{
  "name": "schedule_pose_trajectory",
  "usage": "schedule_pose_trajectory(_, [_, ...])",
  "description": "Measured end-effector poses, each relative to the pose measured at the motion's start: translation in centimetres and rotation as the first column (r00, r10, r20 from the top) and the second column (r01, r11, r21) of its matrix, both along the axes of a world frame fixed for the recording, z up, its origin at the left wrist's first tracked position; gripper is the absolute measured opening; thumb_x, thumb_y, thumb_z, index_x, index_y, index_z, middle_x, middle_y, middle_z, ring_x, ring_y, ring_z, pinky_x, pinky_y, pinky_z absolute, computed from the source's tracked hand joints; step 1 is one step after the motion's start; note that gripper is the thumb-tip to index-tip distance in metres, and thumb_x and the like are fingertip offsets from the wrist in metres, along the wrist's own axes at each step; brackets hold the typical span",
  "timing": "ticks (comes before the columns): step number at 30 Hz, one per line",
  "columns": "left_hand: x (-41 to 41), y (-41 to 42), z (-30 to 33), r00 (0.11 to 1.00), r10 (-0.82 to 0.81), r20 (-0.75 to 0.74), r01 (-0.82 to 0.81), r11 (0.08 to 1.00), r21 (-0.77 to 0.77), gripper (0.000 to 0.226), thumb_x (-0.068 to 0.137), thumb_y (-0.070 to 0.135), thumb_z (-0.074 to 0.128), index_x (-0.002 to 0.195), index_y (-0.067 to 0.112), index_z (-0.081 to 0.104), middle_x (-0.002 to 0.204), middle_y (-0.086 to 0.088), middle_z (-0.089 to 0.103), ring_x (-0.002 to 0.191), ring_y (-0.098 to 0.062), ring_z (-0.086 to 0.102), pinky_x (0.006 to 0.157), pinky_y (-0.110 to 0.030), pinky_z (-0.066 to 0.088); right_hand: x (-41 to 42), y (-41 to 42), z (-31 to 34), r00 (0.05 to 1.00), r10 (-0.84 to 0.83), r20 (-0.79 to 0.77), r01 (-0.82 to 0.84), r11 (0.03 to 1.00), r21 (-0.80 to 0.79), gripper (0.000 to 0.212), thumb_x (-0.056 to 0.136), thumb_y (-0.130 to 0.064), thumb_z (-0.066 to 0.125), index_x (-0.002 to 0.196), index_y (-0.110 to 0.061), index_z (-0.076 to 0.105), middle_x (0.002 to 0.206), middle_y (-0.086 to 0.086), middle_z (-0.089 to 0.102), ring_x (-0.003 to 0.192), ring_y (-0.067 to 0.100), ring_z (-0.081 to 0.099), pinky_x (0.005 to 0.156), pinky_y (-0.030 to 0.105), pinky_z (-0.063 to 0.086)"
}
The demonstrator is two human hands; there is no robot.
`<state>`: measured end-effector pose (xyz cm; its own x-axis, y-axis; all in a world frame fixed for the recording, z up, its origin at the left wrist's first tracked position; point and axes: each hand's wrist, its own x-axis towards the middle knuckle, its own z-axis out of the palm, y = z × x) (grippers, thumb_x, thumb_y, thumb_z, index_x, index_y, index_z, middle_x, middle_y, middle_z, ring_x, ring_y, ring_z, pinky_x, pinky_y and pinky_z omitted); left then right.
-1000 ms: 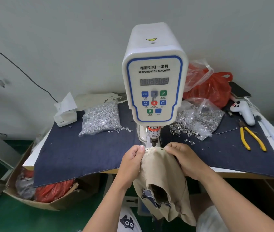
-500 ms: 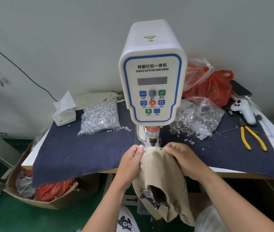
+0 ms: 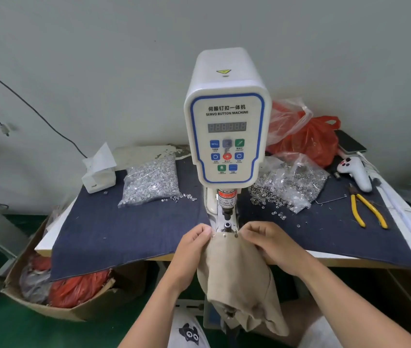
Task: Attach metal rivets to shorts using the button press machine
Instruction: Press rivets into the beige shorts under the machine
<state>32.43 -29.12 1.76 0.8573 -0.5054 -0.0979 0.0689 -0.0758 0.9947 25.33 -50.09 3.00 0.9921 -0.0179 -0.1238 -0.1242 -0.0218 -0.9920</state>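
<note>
Two hands: both of mine hold one pair of tan shorts (image 3: 234, 277) at the front of the servo button machine (image 3: 227, 126).
Left hand: my left hand (image 3: 194, 243) pinches the left end of the fabric's top edge, fingers curled round it.
Right hand: my right hand (image 3: 267, 243) pinches the right end of the same edge, knuckles up, fingers curled over the cloth.
Shorts: the edge is stretched between my hands just in front of the lower die (image 3: 227, 226); the rest hangs below the surface (image 3: 375, 256).
Rivets: three small metal rivets (image 3: 224, 236) sit in a row along the held edge.
Machine: white housing with a blue-trimmed control panel, upright at the middle of the surface; its punch (image 3: 226, 214) is raised above the die.
Surface: covered by dark denim cloth (image 3: 124, 229).
Supplies: a clear bag of silver rivet parts (image 3: 149, 183) lies left of the machine, a second open bag of ring-shaped parts (image 3: 292, 182) right of it, with loose pieces spilled beside each.
Tools: yellow-handled pliers (image 3: 365, 209) lie near the right edge.
</note>
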Motion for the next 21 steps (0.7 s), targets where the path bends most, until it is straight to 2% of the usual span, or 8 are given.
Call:
schedule_pose_trajectory(3, [-0.7, 1.5, 0.0, 0.986, -0.142, 0.088, 0.135, 0.988, 0.08, 0.056, 0.095, 0.061, 0.057, 0.09, 0.005, 0.06, 0.087, -0.002, 0.057, 0.084, -0.015, 0.05, 0.083, -0.034, 0.04, -1.1, 0.8, 0.9, 0.997, 0.031, 0.066, -0.021, 0.991, -0.133, 0.027, 0.102, -0.024, 0.063, 0.076, -0.023, 0.069, 0.066, -0.016, 0.056, 0.061, -0.003, 0.046, 0.058, 0.01, 0.035])
schedule_pose_trajectory(5, [-1.3, 2.1, 0.7, 0.945, -0.285, 0.158, 0.251, 0.946, 0.204, 0.035, 0.097, 0.059, 0.064, 0.091, 0.025, 0.07, 0.087, 0.01, 0.065, 0.081, -0.007, 0.057, 0.079, -0.023, 0.044, -1.6, 1.3, 1.8, 0.993, 0.059, 0.102, -0.038, 0.98, -0.197, 0.023, 0.102, -0.023, 0.064, 0.079, -0.021, 0.07, 0.074, -0.013, 0.063, 0.071, -0.001, 0.052, 0.065, 0.016, 0.039])
schedule_pose_trajectory(7, [-1.8, 2.4, 1.4, 0.923, -0.354, 0.153, 0.327, 0.928, 0.18, 0.021, 0.099, 0.049, 0.068, 0.096, 0.028, 0.072, 0.09, 0.009, 0.067, 0.084, -0.009, 0.06, 0.08, -0.023, 0.046, -2.1, 1.7, 2.6, 0.987, 0.117, 0.114, -0.083, 0.961, -0.264, 0.019, 0.102, -0.022, 0.063, 0.087, -0.019, 0.073, 0.082, -0.013, 0.069, 0.078, -0.001, 0.057, 0.072, 0.015, 0.042])
schedule_pose_trajectory(10, [-2.3, 2.9, 2.2, 0.957, -0.29, 0.004, 0.289, 0.953, -0.092, 0.035, 0.097, 0.044, 0.07, 0.101, 0.01, 0.067, 0.102, -0.009, 0.064, 0.096, -0.023, 0.057, 0.088, -0.037, 0.044, -3.0, 1.4, 3.0, 0.992, 0.098, 0.081, -0.085, 0.984, -0.154, 0.019, 0.104, -0.017, 0.058, 0.109, -0.02, 0.076, 0.106, -0.007, 0.076, 0.097, 0.001, 0.066, 0.085, 0.015, 0.047])
schedule_pose_trajectory(12, [-2.4, 3.3, 2.0, 0.945, -0.294, -0.143, 0.236, 0.915, -0.326, 0.026, 0.094, 0.037, 0.074, 0.094, 0.012, 0.066, 0.11, -0.015, 0.063, 0.102, -0.028, 0.057, 0.089, -0.039, 0.046, -3.5, 0.8, 2.7, 0.996, 0.079, 0.047, -0.071, 0.984, -0.162, 0.023, 0.105, -0.018, 0.055, 0.119, -0.027, 0.071, 0.119, -0.007, 0.071, 0.108, 0.004, 0.065, 0.094, 0.02, 0.049])
schedule_pose_trajectory(16, [-2.4, 3.4, 2.1, 0.877, -0.36, -0.317, -0.026, 0.624, -0.781, 0.014, 0.088, 0.018, 0.06, 0.079, 0.015, 0.051, 0.095, -0.011, 0.059, 0.115, -0.038, 0.058, 0.109, -0.05, 0.038, -3.8, -0.5, 1.0, 0.972, 0.196, -0.132, -0.236, 0.8, -0.551, 0.019, 0.105, -0.034, 0.055, 0.122, -0.037, 0.062, 0.122, -0.019, 0.066, 0.108, -0.008, 0.061, 0.1, 0.021, 0.048])
schedule_pose_trajectory(18, [-2.4, 3.6, 2.3, 0.89, -0.28, -0.36, -0.174, 0.521, -0.836, 0.015, 0.075, 0.019, 0.063, 0.069, 0.017, 0.049, 0.08, -0.004, 0.053, 0.109, -0.034, 0.062, 0.113, -0.049, 0.033, -4.3, -0.1, 0.1, 0.938, 0.284, -0.196, -0.345, 0.748, -0.567, 0.029, 0.104, -0.036, 0.056, 0.133, -0.033, 0.059, 0.123, -0.018, 0.067, 0.11, -0.008, 0.061, 0.098, 0.019, 0.048])
schedule_pose_trajectory(21, [-2.6, 3.8, 2.5, 0.892, -0.196, -0.407, -0.29, 0.442, -0.849, 0.025, 0.061, 0.019, 0.07, 0.06, 0.019, 0.045, 0.069, 0.001, 0.05, 0.096, -0.025, 0.061, 0.112, -0.042, 0.035, -4.9, 1.1, -0.6, 0.941, 0.303, -0.153, -0.339, 0.831, -0.441, 0.027, 0.099, -0.04, 0.065, 0.124, -0.031, 0.066, 0.115, -0.019, 0.071, 0.102, -0.003, 0.064, 0.088, 0.017, 0.047])
